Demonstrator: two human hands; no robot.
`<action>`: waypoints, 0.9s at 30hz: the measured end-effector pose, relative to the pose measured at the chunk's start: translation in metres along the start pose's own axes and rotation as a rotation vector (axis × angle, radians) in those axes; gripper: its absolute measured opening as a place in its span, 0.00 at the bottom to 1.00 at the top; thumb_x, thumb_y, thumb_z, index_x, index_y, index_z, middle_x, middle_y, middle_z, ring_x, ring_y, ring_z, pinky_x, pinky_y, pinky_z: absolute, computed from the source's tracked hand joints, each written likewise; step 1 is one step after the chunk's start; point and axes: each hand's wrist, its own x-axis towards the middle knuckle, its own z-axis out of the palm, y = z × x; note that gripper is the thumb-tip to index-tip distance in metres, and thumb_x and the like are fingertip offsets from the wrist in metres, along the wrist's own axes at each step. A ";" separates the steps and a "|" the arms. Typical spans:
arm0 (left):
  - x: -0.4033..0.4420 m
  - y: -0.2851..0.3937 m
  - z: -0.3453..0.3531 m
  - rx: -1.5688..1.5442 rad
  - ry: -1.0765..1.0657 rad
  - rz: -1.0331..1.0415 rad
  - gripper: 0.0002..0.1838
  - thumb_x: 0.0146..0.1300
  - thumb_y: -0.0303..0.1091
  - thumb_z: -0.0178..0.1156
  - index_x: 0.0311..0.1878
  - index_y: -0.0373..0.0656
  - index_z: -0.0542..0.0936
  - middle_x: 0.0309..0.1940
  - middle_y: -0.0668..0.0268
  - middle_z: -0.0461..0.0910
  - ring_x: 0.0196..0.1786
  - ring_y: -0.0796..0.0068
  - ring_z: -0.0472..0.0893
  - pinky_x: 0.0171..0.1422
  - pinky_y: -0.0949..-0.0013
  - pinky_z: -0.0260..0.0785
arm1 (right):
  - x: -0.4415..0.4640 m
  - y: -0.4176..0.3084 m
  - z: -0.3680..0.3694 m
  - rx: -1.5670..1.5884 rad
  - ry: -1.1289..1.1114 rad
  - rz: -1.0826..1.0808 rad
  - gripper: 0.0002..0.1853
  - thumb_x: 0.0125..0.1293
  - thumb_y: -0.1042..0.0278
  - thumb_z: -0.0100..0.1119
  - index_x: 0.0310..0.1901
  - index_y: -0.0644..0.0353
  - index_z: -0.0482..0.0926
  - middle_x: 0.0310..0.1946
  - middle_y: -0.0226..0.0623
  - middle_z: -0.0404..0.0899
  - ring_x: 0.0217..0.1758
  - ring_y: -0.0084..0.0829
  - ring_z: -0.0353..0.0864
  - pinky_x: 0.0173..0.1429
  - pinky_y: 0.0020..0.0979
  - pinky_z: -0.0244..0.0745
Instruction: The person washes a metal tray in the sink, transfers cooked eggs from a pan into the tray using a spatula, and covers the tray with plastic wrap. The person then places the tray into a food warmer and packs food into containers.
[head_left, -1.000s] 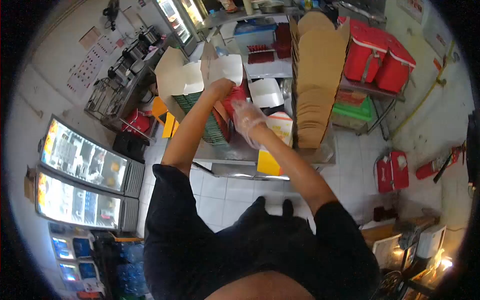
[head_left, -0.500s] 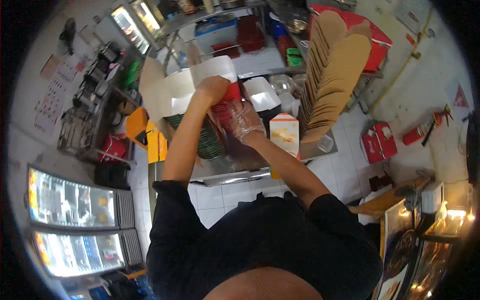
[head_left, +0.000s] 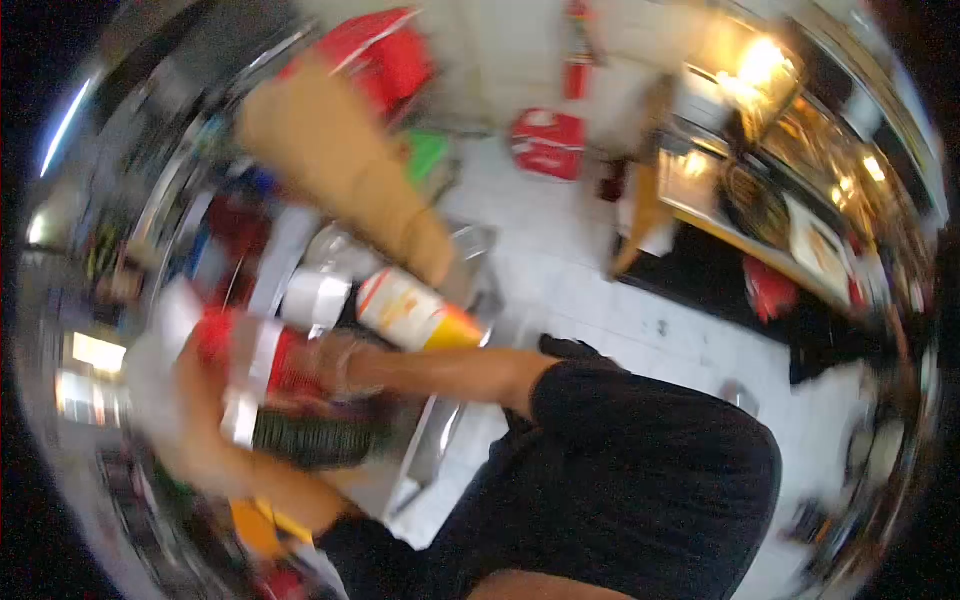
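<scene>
Motion blurs this view strongly. My left hand (head_left: 203, 395) is at a red paper box (head_left: 218, 335) with a white inside, its fingers appearing closed on the box's edge. A white strip separates that box from the nested red boxes (head_left: 287, 362) beside it. My right hand (head_left: 338, 366), in a clear plastic glove, rests against the near end of those nested boxes; its fingers are too smeared to read. Below them lies a stack of dark green-edged boxes (head_left: 312, 438). Close by are a white container (head_left: 317, 297) and an orange-and-white printed carton (head_left: 412, 308).
A tall stack of brown cardboard pieces (head_left: 335, 150) stands beyond the carton. The counter's metal edge (head_left: 432, 440) runs along my front. On the tiled floor sits a red bag (head_left: 548, 143), below a fire extinguisher (head_left: 577, 60). A lit display (head_left: 760, 170) stands to the right.
My view has swung round to the right, so the counter now sits on the left. My left hand has moved with a red box, and a white gap shows between it and the nested boxes.
</scene>
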 end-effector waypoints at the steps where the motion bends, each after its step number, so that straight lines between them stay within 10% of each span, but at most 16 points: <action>1: 0.003 -0.015 -0.005 0.045 0.040 0.038 0.15 0.61 0.30 0.49 0.51 0.46 0.77 0.44 0.52 0.80 0.47 0.52 0.79 0.49 0.57 0.72 | -0.008 0.005 0.003 0.138 -0.002 0.183 0.14 0.59 0.63 0.51 0.44 0.61 0.75 0.34 0.48 0.81 0.37 0.44 0.83 0.39 0.44 0.79; 5: 0.016 -0.049 0.015 0.313 0.160 0.223 0.20 0.63 0.30 0.47 0.58 0.48 0.75 0.48 0.52 0.79 0.48 0.53 0.79 0.49 0.59 0.72 | -0.035 0.000 -0.014 0.101 -0.084 0.105 0.23 0.61 0.60 0.50 0.56 0.60 0.68 0.36 0.40 0.81 0.33 0.41 0.83 0.34 0.46 0.78; 7: 0.017 0.000 0.049 0.341 -0.188 -0.263 0.22 0.62 0.27 0.46 0.61 0.45 0.72 0.47 0.50 0.78 0.47 0.49 0.77 0.51 0.54 0.70 | -0.029 0.001 -0.013 0.219 -0.091 0.221 0.24 0.60 0.53 0.51 0.53 0.59 0.72 0.38 0.43 0.81 0.36 0.42 0.83 0.38 0.45 0.77; 11: -0.020 -0.011 0.100 0.240 -0.571 -0.144 0.26 0.62 0.36 0.51 0.63 0.39 0.66 0.55 0.47 0.73 0.58 0.48 0.72 0.63 0.53 0.64 | -0.035 0.000 0.001 0.853 0.014 0.752 0.29 0.60 0.38 0.52 0.47 0.58 0.80 0.41 0.47 0.81 0.42 0.44 0.82 0.45 0.42 0.75; 16: -0.002 0.018 0.082 0.094 -0.609 0.057 0.17 0.42 0.43 0.68 0.31 0.40 0.79 0.31 0.50 0.81 0.39 0.48 0.80 0.46 0.54 0.72 | -0.030 0.020 -0.001 0.764 -0.104 0.534 0.27 0.60 0.42 0.53 0.50 0.58 0.77 0.44 0.47 0.78 0.45 0.44 0.80 0.48 0.42 0.74; 23: 0.009 -0.035 0.110 0.114 -0.553 0.231 0.13 0.37 0.38 0.68 0.27 0.43 0.79 0.26 0.52 0.80 0.35 0.49 0.80 0.41 0.54 0.72 | -0.016 0.027 0.007 0.640 -0.183 0.384 0.27 0.59 0.47 0.55 0.54 0.58 0.72 0.50 0.46 0.74 0.50 0.44 0.77 0.52 0.42 0.72; 27: 0.007 0.063 0.039 0.149 -0.424 0.199 0.14 0.39 0.40 0.68 0.29 0.44 0.80 0.27 0.51 0.80 0.35 0.49 0.80 0.43 0.54 0.73 | -0.003 0.033 0.023 0.560 -0.231 0.321 0.27 0.59 0.50 0.56 0.56 0.58 0.69 0.53 0.46 0.72 0.52 0.44 0.75 0.54 0.42 0.72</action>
